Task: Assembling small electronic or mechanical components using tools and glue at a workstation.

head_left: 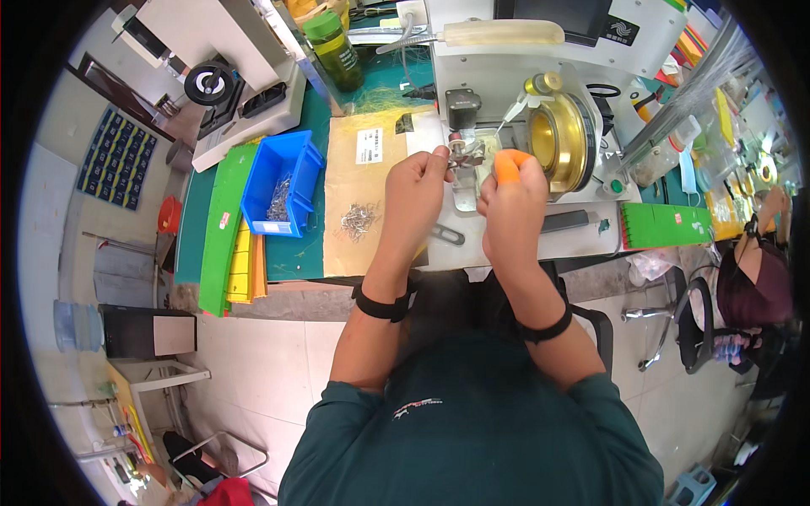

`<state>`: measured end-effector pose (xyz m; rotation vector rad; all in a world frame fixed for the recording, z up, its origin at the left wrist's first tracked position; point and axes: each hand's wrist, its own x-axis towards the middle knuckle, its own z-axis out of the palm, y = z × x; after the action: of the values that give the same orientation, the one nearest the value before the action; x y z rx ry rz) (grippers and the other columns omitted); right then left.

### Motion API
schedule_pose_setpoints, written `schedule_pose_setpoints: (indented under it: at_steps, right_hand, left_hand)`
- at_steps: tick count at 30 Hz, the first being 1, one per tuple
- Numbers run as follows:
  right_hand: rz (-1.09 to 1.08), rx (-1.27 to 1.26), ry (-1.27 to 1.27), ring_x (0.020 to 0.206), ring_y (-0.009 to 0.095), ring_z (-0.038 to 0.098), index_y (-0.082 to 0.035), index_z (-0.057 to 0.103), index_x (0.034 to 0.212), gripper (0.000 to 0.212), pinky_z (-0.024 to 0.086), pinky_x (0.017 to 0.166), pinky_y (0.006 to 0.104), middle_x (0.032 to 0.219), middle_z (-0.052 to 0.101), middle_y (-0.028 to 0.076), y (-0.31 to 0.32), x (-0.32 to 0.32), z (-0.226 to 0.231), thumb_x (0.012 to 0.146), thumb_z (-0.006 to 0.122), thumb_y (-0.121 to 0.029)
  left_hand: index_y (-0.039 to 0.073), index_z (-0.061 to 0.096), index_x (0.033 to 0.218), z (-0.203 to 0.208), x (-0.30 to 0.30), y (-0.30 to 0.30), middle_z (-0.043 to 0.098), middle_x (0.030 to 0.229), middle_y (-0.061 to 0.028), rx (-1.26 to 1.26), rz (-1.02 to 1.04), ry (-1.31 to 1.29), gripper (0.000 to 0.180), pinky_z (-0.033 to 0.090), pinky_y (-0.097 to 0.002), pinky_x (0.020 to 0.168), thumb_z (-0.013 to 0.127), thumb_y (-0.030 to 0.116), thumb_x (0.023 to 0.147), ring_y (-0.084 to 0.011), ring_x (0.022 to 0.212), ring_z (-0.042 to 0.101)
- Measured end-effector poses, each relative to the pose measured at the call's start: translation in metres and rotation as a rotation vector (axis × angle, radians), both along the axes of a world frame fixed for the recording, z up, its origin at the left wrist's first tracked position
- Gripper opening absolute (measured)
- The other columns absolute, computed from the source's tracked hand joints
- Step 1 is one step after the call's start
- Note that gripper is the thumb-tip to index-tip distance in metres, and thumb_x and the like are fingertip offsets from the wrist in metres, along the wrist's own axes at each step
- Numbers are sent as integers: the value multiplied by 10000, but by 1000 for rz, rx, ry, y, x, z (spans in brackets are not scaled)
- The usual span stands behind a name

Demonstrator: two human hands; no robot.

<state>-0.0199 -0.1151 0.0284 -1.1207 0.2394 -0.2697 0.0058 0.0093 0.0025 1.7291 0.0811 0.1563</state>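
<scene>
White machine (481, 74) with a gold wheel (547, 145) stands toward the back edge of the tabletop (299, 260). Brown paper (354, 181) reaches the front edge; a blue bin (305, 190) sits nearer the left edge. The left hand (415, 185), nearly closed, and the right hand (515, 198), curled with something orange (507, 169) at its fingers, flank the machine's metal fixture (467, 153); what either grips is unclear. Small metal pieces (358, 220) lie heaped on the paper.
</scene>
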Motion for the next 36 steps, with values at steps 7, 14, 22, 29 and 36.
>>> schedule_pose_setpoints:
  at_steps: [7,14,22,29,36]
  right_hand:
    - [111,107,-35,543,56,340,-7,549,1052,76,253,487,241,762,450,-19,-4,12,11,1031,529,-78]
    - [159,12,-226,586,37,388,-38,554,968,75,289,529,224,706,483,-34,-12,-11,5,1030,562,-80]
    - [-17,-75,39,509,51,333,-25,560,1024,71,243,474,244,646,441,-40,-3,10,-12,1036,545,-93]
    - [39,-28,2,511,57,341,-14,563,1047,104,255,476,253,642,459,-31,-3,18,-1,1050,552,-117]
    - [50,-133,-102,526,50,367,-19,569,1044,110,269,478,244,657,477,-32,-6,17,-5,1069,550,-125]
  left_hand:
    - [16,666,775,8,-1,1,500,679,39,5,-25,43,458,324,-258,599,594,365,1062,-71,646,409]
    - [14,657,762,11,-5,2,492,672,40,12,-22,50,464,329,-263,601,592,359,1065,-73,646,406]
    - [8,652,759,10,-3,0,495,670,37,15,-19,16,475,338,-268,604,590,364,1068,-74,643,407]
    - [6,648,752,7,-1,2,508,673,30,14,-27,36,477,348,-267,613,596,361,1067,-79,648,417]
    - [5,641,749,9,-3,1,511,674,23,9,-31,22,487,357,-267,622,593,369,1069,-81,652,421]
